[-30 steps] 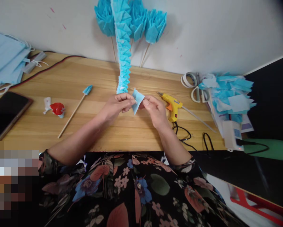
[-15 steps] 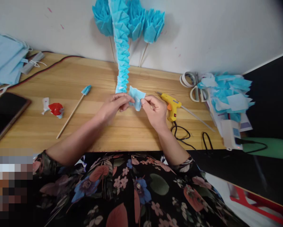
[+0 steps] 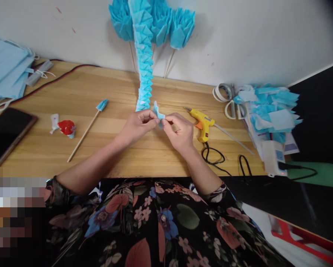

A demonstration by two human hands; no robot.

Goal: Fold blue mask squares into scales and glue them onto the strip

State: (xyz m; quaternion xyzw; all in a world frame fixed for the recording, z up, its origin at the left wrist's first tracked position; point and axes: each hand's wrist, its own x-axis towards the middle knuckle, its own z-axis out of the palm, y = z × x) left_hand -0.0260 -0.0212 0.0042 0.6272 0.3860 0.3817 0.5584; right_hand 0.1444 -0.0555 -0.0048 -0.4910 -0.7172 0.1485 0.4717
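Here, in the head view, the left hand (image 3: 135, 128) and the right hand (image 3: 181, 133) nearly meet over the wooden table (image 3: 113, 87), each with thumb and forefinger pinched together on a small piece of blue fabric (image 3: 157, 110) between them. A pleated blue strip (image 3: 144, 63) extends just beyond the left hand, and a yellow glue gun (image 3: 204, 124) lies just beside the right, its nozzle pointing away from the person

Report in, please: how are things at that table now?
Left hand and right hand both pinching. Small blue piece held between them, bent. Yellow glue gun close beside right hand.
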